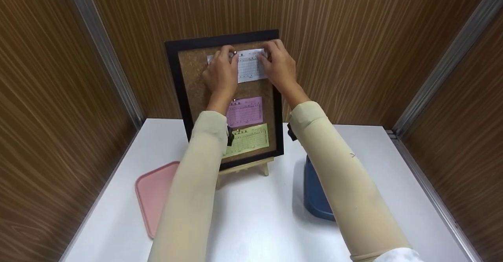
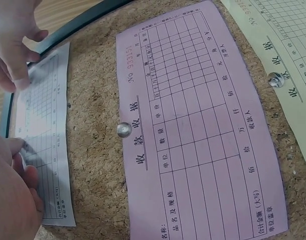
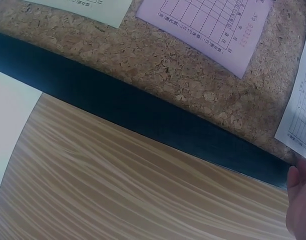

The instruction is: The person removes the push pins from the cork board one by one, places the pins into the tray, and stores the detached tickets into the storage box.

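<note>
Beige sleeves (image 1: pixel 190 195) end at left hand (image 1: pixel 222 73), pinching a pushpin (image 1: pixel 235 52), and right hand (image 1: pixel 281 67), pinching the white receipt (image 1: pixel 250 69); overly hard pushing could tip the corkboard (image 1: pixel 191 67).

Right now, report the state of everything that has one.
Left hand: touching white slip
Right hand: touching white slip
White slip: against corkboard, pin at top
Pink slip: pinned
Yellow slip: pinned
Corkboard: propped on easel
Pink tray: flat, partly hidden
Blue tray: partly hidden
</note>
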The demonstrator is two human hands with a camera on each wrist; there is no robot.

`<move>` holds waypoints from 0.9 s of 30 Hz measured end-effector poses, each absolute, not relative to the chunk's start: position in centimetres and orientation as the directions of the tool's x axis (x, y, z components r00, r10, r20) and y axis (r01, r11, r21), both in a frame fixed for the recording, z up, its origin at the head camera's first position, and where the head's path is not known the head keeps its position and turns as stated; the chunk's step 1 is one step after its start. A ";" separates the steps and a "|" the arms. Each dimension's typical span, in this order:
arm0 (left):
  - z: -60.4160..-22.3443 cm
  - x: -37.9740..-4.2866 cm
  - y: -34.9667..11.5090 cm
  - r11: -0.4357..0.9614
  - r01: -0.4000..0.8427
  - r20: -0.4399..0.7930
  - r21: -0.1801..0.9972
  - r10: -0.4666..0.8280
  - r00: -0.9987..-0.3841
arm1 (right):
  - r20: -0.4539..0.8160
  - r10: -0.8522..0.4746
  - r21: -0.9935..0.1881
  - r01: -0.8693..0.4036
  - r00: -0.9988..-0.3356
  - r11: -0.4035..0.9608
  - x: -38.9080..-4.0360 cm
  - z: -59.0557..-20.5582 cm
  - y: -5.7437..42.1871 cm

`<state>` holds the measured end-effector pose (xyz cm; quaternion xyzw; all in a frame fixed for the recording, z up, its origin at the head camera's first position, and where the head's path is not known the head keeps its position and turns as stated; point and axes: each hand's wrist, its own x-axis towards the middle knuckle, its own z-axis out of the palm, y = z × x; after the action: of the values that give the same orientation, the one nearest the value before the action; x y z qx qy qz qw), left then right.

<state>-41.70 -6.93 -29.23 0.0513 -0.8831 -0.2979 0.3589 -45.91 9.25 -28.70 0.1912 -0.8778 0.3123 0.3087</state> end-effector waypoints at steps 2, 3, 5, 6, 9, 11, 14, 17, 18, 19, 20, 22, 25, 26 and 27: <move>-29.2 -41.7 -6.9 0.819 0.121 0.606 0.561 -0.307 -0.734 | 0.658 -0.147 -0.427 -0.527 -0.738 0.735 -45.9 -28.8 9.1; -29.3 -41.8 -6.9 0.819 0.120 0.607 0.561 -0.309 -0.732 | 0.661 -0.150 -0.424 -0.531 -0.735 0.734 -45.9 -28.9 9.1; -29.3 -41.8 -6.9 0.818 0.120 0.607 0.562 -0.309 -0.732 | 0.662 -0.153 -0.418 -0.532 -0.733 0.737 -45.9 -29.0 9.0; -29.3 -41.8 -6.8 0.818 0.122 0.606 0.562 -0.307 -0.734 | 0.664 -0.155 -0.414 -0.532 -0.732 0.738 -45.9 -29.1 9.0; -29.4 -41.8 -6.7 0.820 0.122 0.606 0.559 -0.304 -0.735 | 0.665 -0.156 -0.406 -0.529 -0.730 0.745 -45.8 -29.3 8.9; -29.4 -41.7 -6.6 0.823 0.123 0.608 0.555 -0.300 -0.735 | 0.660 -0.153 -0.405 -0.519 -0.736 0.753 -45.7 -29.3 8.9; -29.3 -41.7 -6.5 0.825 0.127 0.611 0.551 -0.295 -0.735 | 0.662 -0.145 -0.400 -0.510 -0.735 0.762 -45.7 -29.3 8.9; -29.3 -41.7 -6.4 0.824 0.134 0.611 0.550 -0.287 -0.738 | 0.671 -0.136 -0.393 -0.504 -0.729 0.769 -45.6 -29.3 8.9; -29.3 -41.7 -6.4 0.824 0.135 0.610 0.550 -0.286 -0.739 | 0.677 -0.134 -0.389 -0.506 -0.724 0.770 -45.7 -29.4 8.9; -29.3 -41.7 -6.4 0.825 0.134 0.609 0.550 -0.286 -0.740 | 0.682 -0.133 -0.385 -0.508 -0.719 0.770 -45.7 -29.4 8.9; -29.3 -41.7 -6.4 0.825 0.132 0.608 0.549 -0.286 -0.741 | 0.689 -0.132 -0.380 -0.511 -0.712 0.771 -45.7 -29.5 8.9; -29.3 -41.6 -6.4 0.825 0.131 0.605 0.550 -0.286 -0.743 | 0.703 -0.130 -0.369 -0.516 -0.699 0.773 -45.8 -29.6 8.8; -29.3 -41.6 -6.3 0.822 0.131 0.606 0.554 -0.290 -0.741 | 0.716 -0.122 -0.360 -0.514 -0.687 0.778 -45.8 -29.7 8.7; -29.3 -41.6 -6.3 0.822 0.132 0.606 0.554 -0.289 -0.741 | 0.718 -0.117 -0.361 -0.511 -0.686 0.780 -45.8 -29.8 8.7; -29.3 -41.7 -6.4 0.821 0.134 0.606 0.555 -0.290 -0.740 | 0.716 -0.111 -0.365 -0.505 -0.690 0.782 -45.8 -29.8 8.6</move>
<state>-41.66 -6.35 -29.28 0.0441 -0.8847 -0.2960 0.3575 -45.77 8.62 -29.81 0.1757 -0.8757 0.2793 0.3527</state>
